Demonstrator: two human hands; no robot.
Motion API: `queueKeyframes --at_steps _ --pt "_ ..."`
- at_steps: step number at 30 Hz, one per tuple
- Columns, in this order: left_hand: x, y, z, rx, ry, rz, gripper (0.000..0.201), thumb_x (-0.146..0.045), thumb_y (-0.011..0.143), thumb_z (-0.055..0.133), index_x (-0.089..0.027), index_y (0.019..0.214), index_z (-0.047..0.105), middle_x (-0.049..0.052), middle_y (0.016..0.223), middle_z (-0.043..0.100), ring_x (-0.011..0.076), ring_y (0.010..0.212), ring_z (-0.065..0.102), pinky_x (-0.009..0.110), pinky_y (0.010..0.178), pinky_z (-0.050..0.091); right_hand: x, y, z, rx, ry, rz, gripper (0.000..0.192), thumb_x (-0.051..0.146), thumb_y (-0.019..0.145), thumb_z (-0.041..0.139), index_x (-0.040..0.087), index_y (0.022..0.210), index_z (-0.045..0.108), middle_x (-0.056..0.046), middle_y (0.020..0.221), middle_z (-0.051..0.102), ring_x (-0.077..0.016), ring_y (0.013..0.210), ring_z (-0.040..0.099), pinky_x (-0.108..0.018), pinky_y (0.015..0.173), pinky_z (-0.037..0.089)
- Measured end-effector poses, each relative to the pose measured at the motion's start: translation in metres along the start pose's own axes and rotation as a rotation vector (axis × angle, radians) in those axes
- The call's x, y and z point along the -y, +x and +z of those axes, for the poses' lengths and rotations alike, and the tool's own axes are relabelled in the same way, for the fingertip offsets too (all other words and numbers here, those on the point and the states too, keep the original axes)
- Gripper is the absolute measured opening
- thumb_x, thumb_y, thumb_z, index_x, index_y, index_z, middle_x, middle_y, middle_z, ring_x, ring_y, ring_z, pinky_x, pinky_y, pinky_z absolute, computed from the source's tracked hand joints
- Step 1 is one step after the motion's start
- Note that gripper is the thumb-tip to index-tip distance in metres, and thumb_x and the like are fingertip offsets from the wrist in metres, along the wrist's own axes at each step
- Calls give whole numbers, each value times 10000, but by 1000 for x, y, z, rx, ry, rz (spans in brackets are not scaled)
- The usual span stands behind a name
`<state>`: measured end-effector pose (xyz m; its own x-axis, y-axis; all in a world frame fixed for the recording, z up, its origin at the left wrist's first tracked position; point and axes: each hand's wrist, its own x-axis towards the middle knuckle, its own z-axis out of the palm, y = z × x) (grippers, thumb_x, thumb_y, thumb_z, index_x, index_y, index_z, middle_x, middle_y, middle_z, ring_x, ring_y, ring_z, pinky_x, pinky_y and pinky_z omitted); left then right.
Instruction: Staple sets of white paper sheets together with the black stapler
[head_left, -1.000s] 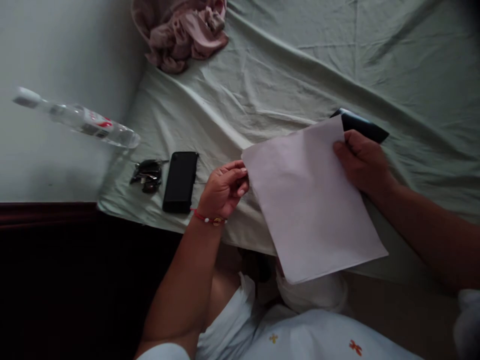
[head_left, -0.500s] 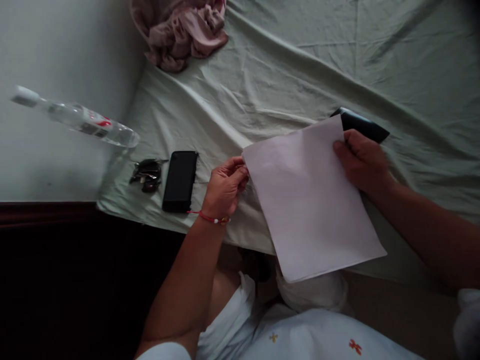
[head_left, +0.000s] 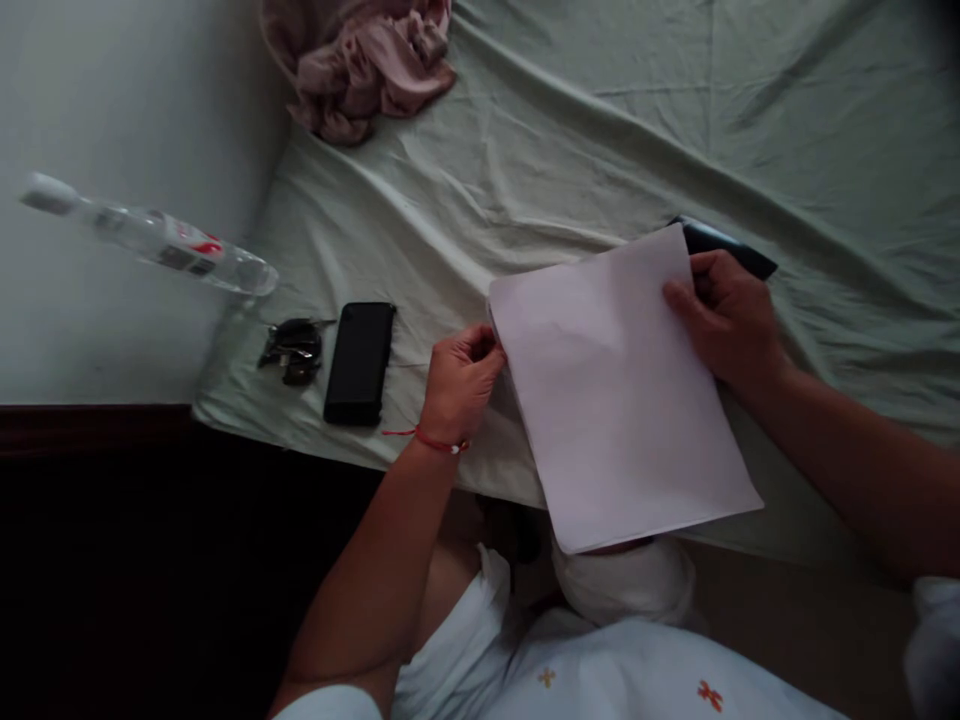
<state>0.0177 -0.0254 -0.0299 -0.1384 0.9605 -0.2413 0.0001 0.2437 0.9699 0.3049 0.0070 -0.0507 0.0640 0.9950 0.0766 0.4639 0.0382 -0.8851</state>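
White sheets of paper (head_left: 622, 400) are held up above the cloth's front edge, tilted, with more than one layer showing along the left and lower edges. My right hand (head_left: 731, 315) grips their upper right edge, thumb on top and fingers behind. At the left edge, my left hand (head_left: 463, 380) is closed with thumb and fingertips against the paper; part of its fingers is hidden behind it. A red string bracelet (head_left: 442, 443) circles my left wrist. Behind the paper's upper right corner lies a dark, glossy flat object (head_left: 724, 245), partly covered.
A black phone-like case (head_left: 360, 362) and a bunch of keys (head_left: 292, 348) lie left on the pale green cloth (head_left: 570, 150). A clear plastic bottle (head_left: 180, 243) is near the wall. Crumpled pink fabric (head_left: 367, 70) sits at the back left.
My left hand has slid slightly down along the paper's left edge. The paper's lower end has shifted a little left and up. My right hand keeps its grip.
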Motion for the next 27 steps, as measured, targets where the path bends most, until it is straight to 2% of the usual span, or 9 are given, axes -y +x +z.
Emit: queueKeyframes --at_steps 3,8,13,21,27 --pt "-1 0 1 -26 -20 -13 131 -224 740 870 -187 730 745 -22 682 683 91 637 589 187 567 457 -5 1 1 -37 10 -29 204 418 913 700 242 951 606 5 795 635 -139 648 512 -278 582 357" --pt "-3 0 2 -21 -55 -38 163 -259 822 805 -183 695 738 -48 567 577 42 448 375 186 411 289 -7 1 1 -37 -24 -18 206 427 922 688 239 941 604 7 782 642 -137 646 517 -278 586 360" --pt "-6 1 3 -31 -108 -122 193 -224 820 794 -176 656 705 -37 604 600 28 426 364 186 382 255 -2 0 1 -63 -25 -10 167 355 930 677 210 989 619 -17 839 648 -124 694 522 -279 616 381" --pt "-13 3 3 -51 -133 -300 248 -200 858 745 -176 638 633 -55 544 497 41 355 411 194 353 223 -9 -1 3 -155 -151 -179 127 326 924 656 202 944 680 9 817 652 -113 708 534 -271 679 424" --pt "-13 4 5 -71 -99 -310 329 -102 923 651 -161 605 592 -59 542 456 20 346 364 177 350 210 -13 0 1 -228 -283 -337 141 313 951 611 197 951 691 -11 839 679 -133 743 587 -287 713 457"
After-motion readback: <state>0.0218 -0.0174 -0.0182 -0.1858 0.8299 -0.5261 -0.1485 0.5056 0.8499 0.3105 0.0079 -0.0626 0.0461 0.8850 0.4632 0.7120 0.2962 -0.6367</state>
